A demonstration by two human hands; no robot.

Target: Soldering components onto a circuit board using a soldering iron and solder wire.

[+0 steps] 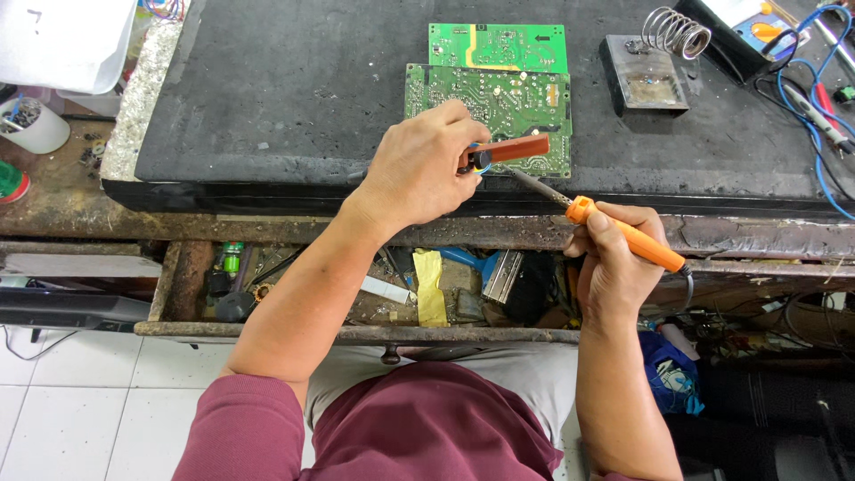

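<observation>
Holding soldering iron [614, 233] in right hand's [614, 267] closed grip, tip pointing up-left toward circuit board [499, 111].

A worn workbench [71, 200] carries a thick black rubber mat [285, 98]. On the mat lie two green circuit boards [499, 85], overlapping, and a grey metal soldering stand with coiled spring holder [646, 76] nearby.

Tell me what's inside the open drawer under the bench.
The drawer shows a yellow strip, a green-capped bottle, a white strip and dark clutter. The left forearm covers its middle; deeper contents stay hidden.
</observation>
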